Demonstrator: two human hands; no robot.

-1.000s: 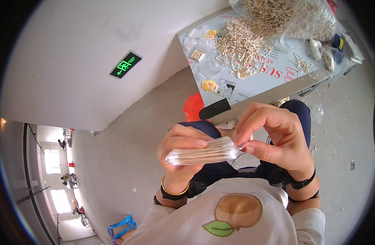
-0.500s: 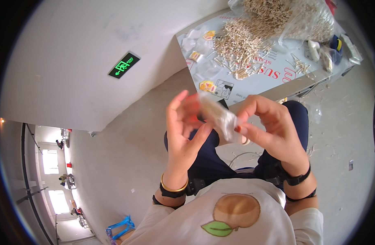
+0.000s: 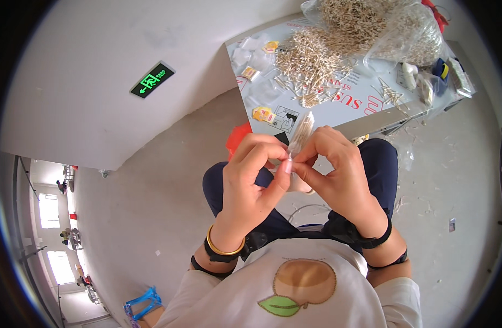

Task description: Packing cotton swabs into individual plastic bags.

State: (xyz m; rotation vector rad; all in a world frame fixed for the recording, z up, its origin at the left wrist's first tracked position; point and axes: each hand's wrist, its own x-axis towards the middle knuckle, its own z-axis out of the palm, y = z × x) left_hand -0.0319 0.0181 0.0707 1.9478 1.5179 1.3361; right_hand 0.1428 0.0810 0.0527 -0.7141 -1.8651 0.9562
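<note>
A small clear plastic bag of cotton swabs (image 3: pixel 302 133) stands upright between my hands, its filled part pointing toward the table. My left hand (image 3: pixel 255 176) is closed, thumb and forefinger pinching the gathered near end of the bag. Right beside it, my right hand (image 3: pixel 335 174) pinches the same end, so the fingertips of both hands nearly meet. Beyond them, a large loose pile of cotton swabs (image 3: pixel 311 68) lies on the table (image 3: pixel 330 113). Flat clear bags (image 3: pixel 263 92) and small yellow-and-white labels (image 3: pixel 263 114) lie along its left side.
A big clear sack of swabs (image 3: pixel 407 41) sits at the back right of the table. Several stray swabs (image 3: pixel 392 94) and a dark blue roll (image 3: pixel 440 72) lie at the right. Something red (image 3: pixel 238 141) hangs below the table's near left corner. A wall (image 3: pixel 92 82) rises at the left.
The bag has swung from a blurred, slanted position to upright, its filled end now away from me. My left hand has closed from spread fingers to a pinch; both hands now meet at its end.
</note>
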